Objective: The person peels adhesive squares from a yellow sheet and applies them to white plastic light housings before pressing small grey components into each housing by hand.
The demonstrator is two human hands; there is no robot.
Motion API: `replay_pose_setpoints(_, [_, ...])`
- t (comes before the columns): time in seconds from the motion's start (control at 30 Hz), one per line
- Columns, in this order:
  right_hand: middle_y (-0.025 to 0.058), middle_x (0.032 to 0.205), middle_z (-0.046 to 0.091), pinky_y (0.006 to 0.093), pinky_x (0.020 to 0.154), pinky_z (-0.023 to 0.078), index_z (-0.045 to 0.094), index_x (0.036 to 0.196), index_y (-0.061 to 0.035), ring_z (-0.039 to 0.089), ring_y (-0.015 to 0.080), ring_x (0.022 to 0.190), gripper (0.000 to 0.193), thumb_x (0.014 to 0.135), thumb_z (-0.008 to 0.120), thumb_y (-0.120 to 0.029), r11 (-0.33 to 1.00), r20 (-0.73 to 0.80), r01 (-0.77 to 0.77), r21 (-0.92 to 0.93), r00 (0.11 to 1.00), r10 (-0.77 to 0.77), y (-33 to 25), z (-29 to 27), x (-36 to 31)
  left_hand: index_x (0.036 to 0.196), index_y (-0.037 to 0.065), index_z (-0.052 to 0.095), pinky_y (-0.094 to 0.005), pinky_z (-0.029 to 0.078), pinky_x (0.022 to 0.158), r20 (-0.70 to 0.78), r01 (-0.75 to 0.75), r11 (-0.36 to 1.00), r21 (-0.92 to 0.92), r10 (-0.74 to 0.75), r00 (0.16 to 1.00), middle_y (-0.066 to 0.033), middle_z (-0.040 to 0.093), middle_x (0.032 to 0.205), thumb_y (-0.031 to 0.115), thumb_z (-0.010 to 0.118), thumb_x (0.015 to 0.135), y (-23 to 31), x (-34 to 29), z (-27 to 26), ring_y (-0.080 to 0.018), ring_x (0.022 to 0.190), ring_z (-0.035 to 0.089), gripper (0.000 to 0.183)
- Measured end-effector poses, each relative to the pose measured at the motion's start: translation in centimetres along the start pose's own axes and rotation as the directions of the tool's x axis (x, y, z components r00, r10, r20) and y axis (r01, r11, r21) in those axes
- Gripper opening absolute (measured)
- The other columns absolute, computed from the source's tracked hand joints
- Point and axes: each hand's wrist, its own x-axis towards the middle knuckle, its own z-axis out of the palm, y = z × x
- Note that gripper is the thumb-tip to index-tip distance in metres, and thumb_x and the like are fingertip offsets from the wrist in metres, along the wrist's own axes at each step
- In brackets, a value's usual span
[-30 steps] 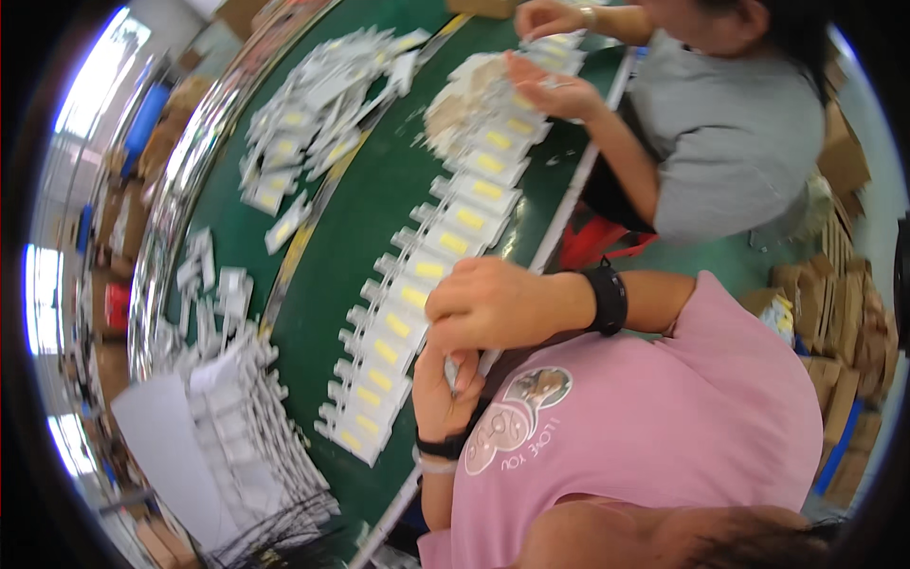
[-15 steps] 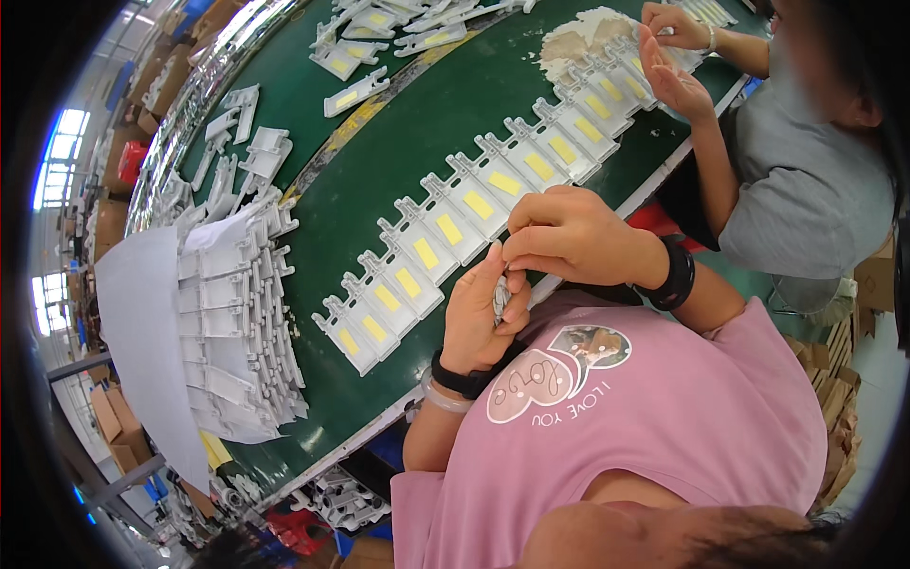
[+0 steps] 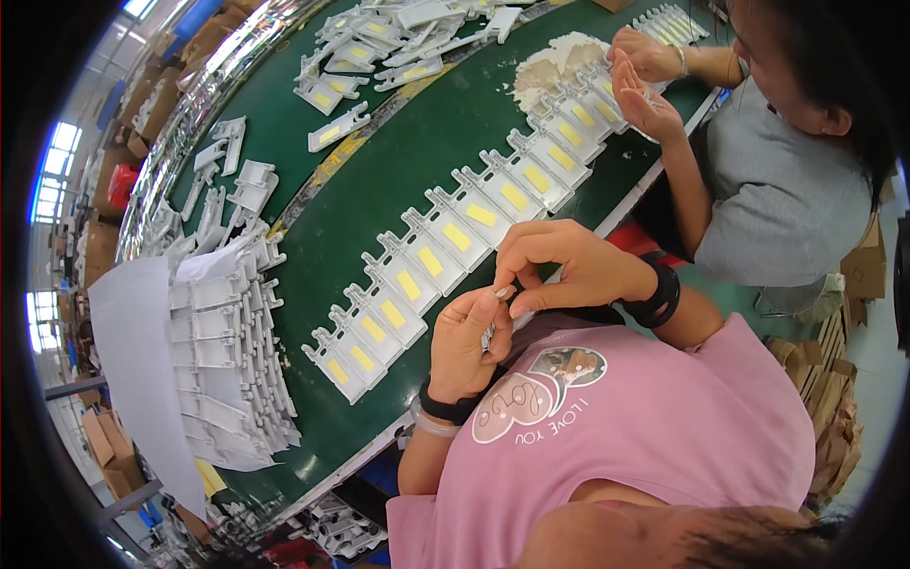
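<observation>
My left hand (image 3: 463, 343) is curled closed near the table's front edge, with small whitish pieces partly showing inside its fingers. The fingertips of my right hand (image 3: 575, 269) meet my left thumb and pinch one small pale piece (image 3: 504, 292); its exact kind is too small to make out. Just beyond both hands, a slanting row of overlapping white plastic plates (image 3: 406, 302) lies on the green table (image 3: 322, 237). Each plate has a yellow rectangle on its face and small clips along its far edge.
Stacked white plastic parts (image 3: 232, 351) stand at the left beside a white sheet (image 3: 133, 365). Loose plates (image 3: 365, 47) are heaped at the back, near a whitish powdery pile (image 3: 559, 68). On the right, a co-worker in a grey sleeve (image 3: 787, 209) holds both hands (image 3: 654, 109) over the row's far end.
The whole view has shifted a little. My hands stay together; the right fingertips have come down against the left thumb, and a pale piece now shows between them.
</observation>
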Motion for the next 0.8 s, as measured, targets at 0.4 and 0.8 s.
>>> replay_pose_setpoints(0.4, [-0.0001, 0.092, 0.061, 0.0198, 0.064, 0.042, 0.066, 0.094, -0.0019, 0.053, 0.0061, 0.073, 0.009, 0.088, 0.066, -0.008, 0.785, -0.073, -0.109, 0.61, 0.979, 0.192, 2.4, 2.0, -1.2, 0.083, 0.0, 0.059, -0.0195, 0.022, 0.037, 0.062, -0.089, 0.996, 0.006, 0.088, 0.994, -0.0043, 0.05, 0.058, 0.03, 0.054, 0.097, -0.9, 0.4, 1.2, -0.0071, 0.041, 0.037, 0.033])
replay_pose_setpoints(0.8, [0.0009, 0.08, 0.064, 0.0225, 0.057, 0.043, 0.069, 0.088, -0.0026, 0.054, 0.0059, 0.065, 0.009, 0.083, 0.071, -0.01, 0.986, -0.442, -0.122, -0.115, 0.895, 0.059, 1.6, -2.8, 0.6, 0.116, -0.003, 0.056, -0.0198, 0.025, 0.037, 0.005, 0.008, 1.0, -0.023, -0.008, 1.0, -0.0029, 0.055, 0.079, 0.032, 0.042, 0.101, 0.0, 0.6, 1.6, -0.0088, 0.05, 0.042, 0.04])
